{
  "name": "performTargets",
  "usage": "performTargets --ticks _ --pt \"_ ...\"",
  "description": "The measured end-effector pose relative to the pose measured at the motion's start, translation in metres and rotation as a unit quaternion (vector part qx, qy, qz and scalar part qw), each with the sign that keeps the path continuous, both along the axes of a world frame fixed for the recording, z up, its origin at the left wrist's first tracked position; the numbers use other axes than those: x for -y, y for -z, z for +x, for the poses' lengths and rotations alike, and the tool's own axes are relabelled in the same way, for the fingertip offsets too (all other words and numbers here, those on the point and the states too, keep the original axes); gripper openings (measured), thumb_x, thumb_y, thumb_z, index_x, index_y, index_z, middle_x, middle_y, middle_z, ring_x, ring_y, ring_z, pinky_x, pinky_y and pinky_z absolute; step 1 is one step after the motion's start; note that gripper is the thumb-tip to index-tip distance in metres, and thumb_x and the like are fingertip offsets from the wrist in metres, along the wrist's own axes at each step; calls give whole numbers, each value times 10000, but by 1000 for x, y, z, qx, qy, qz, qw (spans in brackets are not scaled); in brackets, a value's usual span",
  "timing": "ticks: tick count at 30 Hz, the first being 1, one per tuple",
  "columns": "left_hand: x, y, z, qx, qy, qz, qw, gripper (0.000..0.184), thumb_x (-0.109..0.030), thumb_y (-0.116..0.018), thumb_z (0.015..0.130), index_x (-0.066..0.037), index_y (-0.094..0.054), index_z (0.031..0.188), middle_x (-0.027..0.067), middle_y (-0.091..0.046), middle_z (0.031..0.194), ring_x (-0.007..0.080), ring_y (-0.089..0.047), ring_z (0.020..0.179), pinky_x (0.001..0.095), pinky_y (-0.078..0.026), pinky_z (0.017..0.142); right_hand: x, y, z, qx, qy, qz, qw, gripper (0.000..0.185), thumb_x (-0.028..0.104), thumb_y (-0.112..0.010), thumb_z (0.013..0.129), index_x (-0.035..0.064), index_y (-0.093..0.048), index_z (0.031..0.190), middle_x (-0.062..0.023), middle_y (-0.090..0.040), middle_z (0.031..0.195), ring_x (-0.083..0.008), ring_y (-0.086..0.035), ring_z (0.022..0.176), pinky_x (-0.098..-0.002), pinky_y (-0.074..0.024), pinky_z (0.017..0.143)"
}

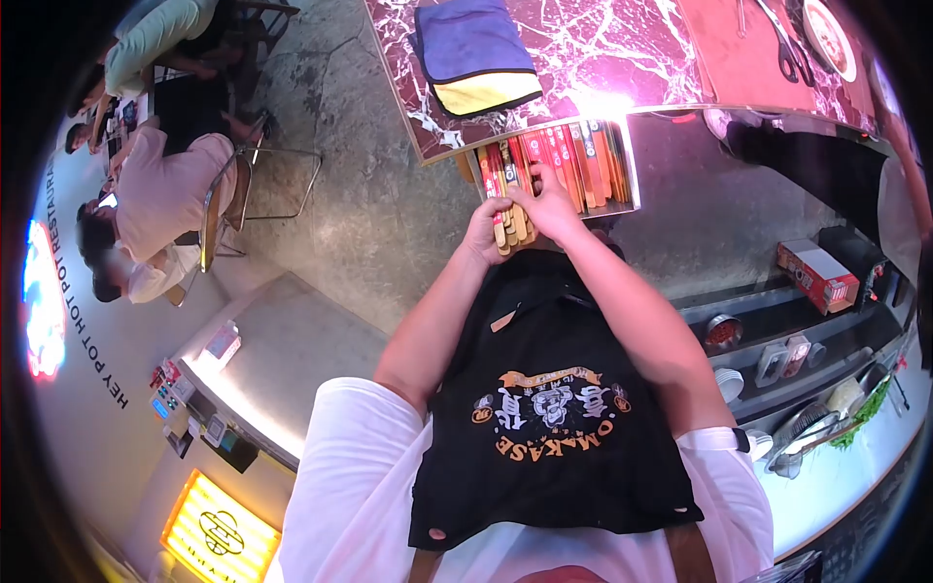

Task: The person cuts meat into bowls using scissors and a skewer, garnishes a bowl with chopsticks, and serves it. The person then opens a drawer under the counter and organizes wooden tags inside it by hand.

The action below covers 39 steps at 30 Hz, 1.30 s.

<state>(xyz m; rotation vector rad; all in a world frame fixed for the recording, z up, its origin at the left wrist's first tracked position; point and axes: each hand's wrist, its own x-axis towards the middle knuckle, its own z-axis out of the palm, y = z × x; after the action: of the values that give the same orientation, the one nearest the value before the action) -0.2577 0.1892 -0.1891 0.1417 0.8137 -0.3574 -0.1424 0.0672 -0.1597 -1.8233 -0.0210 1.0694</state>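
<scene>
Both my hands meet in front of the black apron, at the edge of a marbled red table. My left hand [486, 230] is closed round the left side of a bundle of flat wooden-ended sticks [512, 231] with printed wrappers. From the right, my right hand [550, 204] wraps the same bundle, its fingers bent over the upper part. Just beyond lies an open drawer [627, 165] under the tabletop, packed with rows of red, orange and dark wrapped sticks [573, 160].
A folded blue and yellow cloth [476, 53] and scissors [787, 53] lie on the marbled table [603, 49]. Seated people [175, 175] are at the left. A person in dark clothes stands at the right, above shelves with a red-white box [818, 277].
</scene>
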Motion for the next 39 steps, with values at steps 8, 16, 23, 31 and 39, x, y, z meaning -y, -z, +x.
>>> performTargets --ticks 8,16,23,31,39 --pt "16 -16 -17 -2 -17 -33 999 615 -404 -468 924 26 -516 1361 249 -634 1240 416 -649 1108 527 -522 994 15 -17 5 -134 -15 38 990 596 196 -721 915 -3 -421 1390 -143 -622 1212 -209 -639 1055 -329 -530 883" --pt "35 -28 -38 -10 38 -54 998 608 -486 -386 994 4 -554 1313 239 -656 1170 388 -683 1016 477 -573 891 18 -27 3 -138 -171 -85 972 1015 264 -874 752 -55 -266 1499 -204 -646 1233 -248 -669 1065 -352 -560 860" --pt "33 -11 -40 -5 82 6 997 581 -500 -424 1020 -22 -555 1323 221 -668 1165 359 -704 953 441 -598 802 30 -24 -1 -207 -115 1 972 660 174 -750 869 -37 -436 1410 -179 -649 1233 -232 -662 1068 -350 -550 858" --pt "37 -33 -43 -7 24 -32 999 591 -494 -404 1025 -24 -531 1361 194 -669 1166 339 -701 957 442 -598 797 35 -45 17 -244 -167 -13 955 434 186 -632 942 25 -530 1332 -66 -674 1018 -125 -635 828 -283 -508 696" --pt "43 -20 -67 31 -20 -81 996 553 -463 -399 1043 -46 -509 1390 198 -668 1175 299 -721 930 400 -618 762 57 -34 21 -323 -81 41 942 224 154 -583 943 19 -600 1121 -47 -624 737 -126 -593 667 -260 -454 623"
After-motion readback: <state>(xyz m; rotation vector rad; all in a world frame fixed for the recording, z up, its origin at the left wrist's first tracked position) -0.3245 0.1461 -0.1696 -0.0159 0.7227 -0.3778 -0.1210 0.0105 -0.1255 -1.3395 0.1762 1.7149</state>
